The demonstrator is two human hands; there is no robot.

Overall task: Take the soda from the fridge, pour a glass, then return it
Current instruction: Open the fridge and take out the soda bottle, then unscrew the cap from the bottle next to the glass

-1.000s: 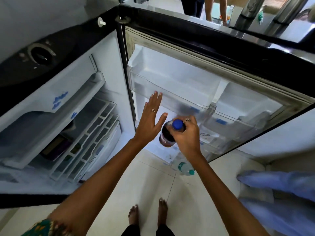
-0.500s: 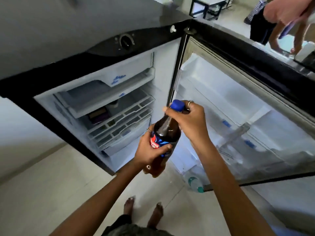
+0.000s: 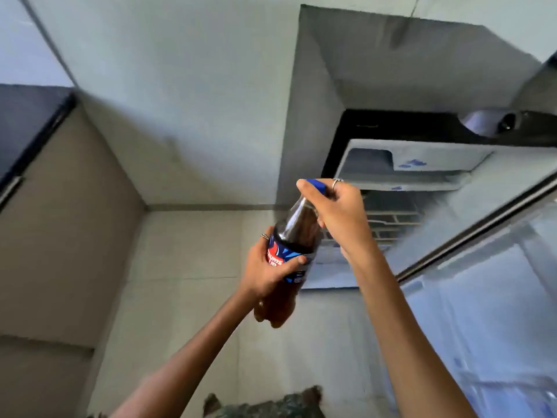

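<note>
At frame centre, our left hand (image 3: 272, 267) grips the heavy, slippery soda bottle (image 3: 297, 236) at its label; our right hand (image 3: 337, 212) clasps its cap (image 3: 317, 185).

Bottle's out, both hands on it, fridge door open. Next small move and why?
Probably carry the bottle away from the fridge toward wherever the glass is; none shows in this view. The left hand wraps the label and the right hand grips the blue cap, so the hold looks secure, and the cap is still on. Opening it now, mid-air, seems premature.
</note>
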